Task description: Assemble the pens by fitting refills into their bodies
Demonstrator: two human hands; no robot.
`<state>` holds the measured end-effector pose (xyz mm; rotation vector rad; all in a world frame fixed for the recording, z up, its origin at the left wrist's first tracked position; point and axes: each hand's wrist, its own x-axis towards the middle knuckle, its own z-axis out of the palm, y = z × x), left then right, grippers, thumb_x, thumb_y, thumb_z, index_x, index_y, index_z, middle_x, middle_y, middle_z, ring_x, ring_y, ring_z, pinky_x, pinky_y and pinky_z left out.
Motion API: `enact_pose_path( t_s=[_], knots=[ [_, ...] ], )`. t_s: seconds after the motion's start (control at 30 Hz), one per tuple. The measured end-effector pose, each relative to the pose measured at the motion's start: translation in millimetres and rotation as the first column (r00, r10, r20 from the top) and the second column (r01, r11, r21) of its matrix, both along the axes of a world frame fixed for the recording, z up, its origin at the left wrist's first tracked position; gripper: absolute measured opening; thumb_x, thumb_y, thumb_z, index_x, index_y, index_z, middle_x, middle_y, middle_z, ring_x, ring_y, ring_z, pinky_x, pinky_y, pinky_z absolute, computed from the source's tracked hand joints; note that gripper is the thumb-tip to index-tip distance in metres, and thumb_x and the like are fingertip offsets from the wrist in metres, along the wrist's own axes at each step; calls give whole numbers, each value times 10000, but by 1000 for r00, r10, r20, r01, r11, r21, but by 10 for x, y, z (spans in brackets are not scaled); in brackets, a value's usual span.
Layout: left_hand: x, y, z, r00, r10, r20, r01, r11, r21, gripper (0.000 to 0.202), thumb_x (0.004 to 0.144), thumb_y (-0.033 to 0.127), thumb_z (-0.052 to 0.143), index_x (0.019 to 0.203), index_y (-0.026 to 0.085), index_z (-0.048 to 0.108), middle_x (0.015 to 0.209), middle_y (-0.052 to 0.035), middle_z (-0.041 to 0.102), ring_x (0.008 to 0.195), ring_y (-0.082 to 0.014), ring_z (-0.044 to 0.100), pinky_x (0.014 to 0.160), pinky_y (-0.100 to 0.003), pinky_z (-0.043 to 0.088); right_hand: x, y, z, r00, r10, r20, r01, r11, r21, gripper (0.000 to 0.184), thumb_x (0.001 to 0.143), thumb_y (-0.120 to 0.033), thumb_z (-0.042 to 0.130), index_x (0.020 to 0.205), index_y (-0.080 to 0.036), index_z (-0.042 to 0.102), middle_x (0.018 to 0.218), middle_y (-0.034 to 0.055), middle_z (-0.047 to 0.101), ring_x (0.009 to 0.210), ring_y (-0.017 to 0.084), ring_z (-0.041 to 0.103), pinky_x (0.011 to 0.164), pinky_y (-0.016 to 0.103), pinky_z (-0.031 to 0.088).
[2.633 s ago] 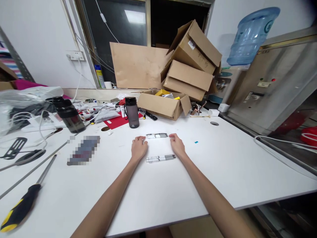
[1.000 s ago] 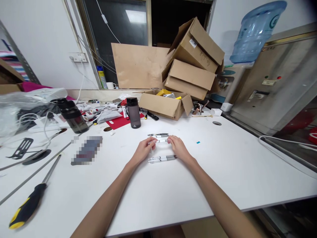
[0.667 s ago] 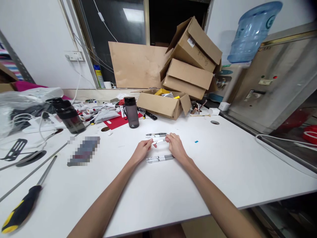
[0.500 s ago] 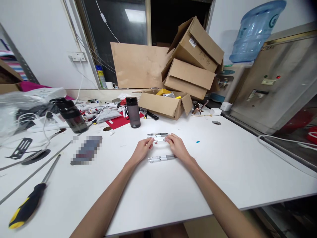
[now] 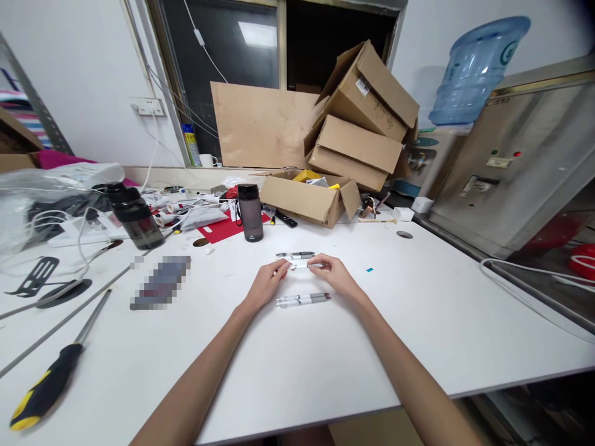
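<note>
Illumination is white, diffuse and bright across the tabletop (image 5: 325,365). A rectangular lamp reflection (image 5: 258,34) glares in the dark window (image 5: 218,56) on the far side. Shadows around the left hand (image 5: 268,282) and right hand (image 5: 333,275) are soft and faint. At right, wide-angle distortion stretches and slants the water bottle (image 5: 478,71) and metal cabinet (image 5: 525,161); the far right corner is vignetted. The screwdriver (image 5: 49,384), near left, appears slightly soft. Coarse pixelation masks a dark object (image 5: 162,282) at left.
</note>
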<state>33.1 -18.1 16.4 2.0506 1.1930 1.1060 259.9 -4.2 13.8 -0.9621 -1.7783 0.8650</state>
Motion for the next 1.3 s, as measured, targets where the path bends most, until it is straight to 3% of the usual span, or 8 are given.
enact_pose_path(
  t_s=[0.1, 0.27, 0.43, 0.57, 0.77, 0.9, 1.03, 1.3],
  knots=[
    [4, 3, -1, 1000, 6, 6, -6, 1000, -7, 440, 1016, 504, 375, 707, 202, 456, 680, 30, 478, 674, -159, 446, 680, -257, 343, -4, 2, 14, 999, -6, -34, 7, 1000, 9, 247, 859, -387, 654, 1027, -221, 726, 1105, 50, 720, 991, 205, 643, 905, 322, 480],
    [10, 19, -24, 1000, 6, -11, -6, 1000, -21, 449, 1015, 503, 366, 693, 200, 443, 668, 32, 475, 667, -155, 440, 680, -256, 334, -23, 2, -3, 999, -22, -31, 19, 997, -80, 267, 891, -428, 618, 924, -194, 742, 897, 57, 725, 845, 209, 651, 808, 332, 498],
    [5, 18, -39, 1000, 7, 5, -6, 999, -31, 451, 1018, 504, 368, 695, 199, 440, 669, 36, 478, 658, -148, 434, 672, -256, 326, -24, 3, 7, 997, 33, -70, -33, 999, 6, 262, 842, -403, 691, 1042, -239, 731, 1129, 57, 706, 999, 218, 650, 914, 351, 487],
    [7, 21, -43, 1000, -5, 18, 6, 999, -43, 450, 1019, 500, 377, 694, 196, 443, 667, 38, 476, 658, -147, 435, 673, -256, 324, -29, 4, -1, 998, -26, -56, 24, 999, -48, 259, 896, -424, 618, 956, -208, 747, 953, 55, 735, 826, 203, 666, 802, 334, 503],
    [21, 19, -35, 999, -13, 47, 16, 998, -65, 459, 1017, 507, 385, 691, 192, 460, 669, 36, 476, 655, -145, 429, 666, -257, 316, -14, -4, 6, 999, -4, -43, 4, 1000, -5, 239, 862, -369, 673, 1051, -235, 729, 1125, 51, 719, 991, 212, 669, 892, 331, 492],
    [34, 25, -35, 998, 2, 56, 3, 996, -85, 482, 1000, 529, 399, 722, 177, 574, 653, 35, 443, 645, -147, 411, 641, -257, 302, -14, 6, 4, 997, -31, -77, 28, 998, -49, 223, 888, -394, 640, 966, -210, 739, 971, 52, 738, 825, 198, 677, 801, 329, 510],
    [37, 51, -54, 997, 32, 74, -21, 989, -149, 530, 979, 570, 403, 845, 166, 719, 630, 40, 382, 612, -146, 384, 600, -258, 278, 0, 27, 9, 988, 15, -154, -9, 999, 35, 258, 825, -340, 725, 1058, -231, 709, 1078, 56, 721, 996, 215, 674, 882, 338, 515],
    [40, 63, -70, 991, 29, 131, -1, 977, -214, 561, 962, 603, 422, 824, 152, 726, 611, 45, 330, 578, -133, 330, 557, -253, 249, -5, 49, 3, 982, -37, -185, 47, 998, 49, 206, 837, -371, 724, 988, -230, 719, 1044, 56, 722, 990, 217, 678, 853, 334, 526]
  ],
)
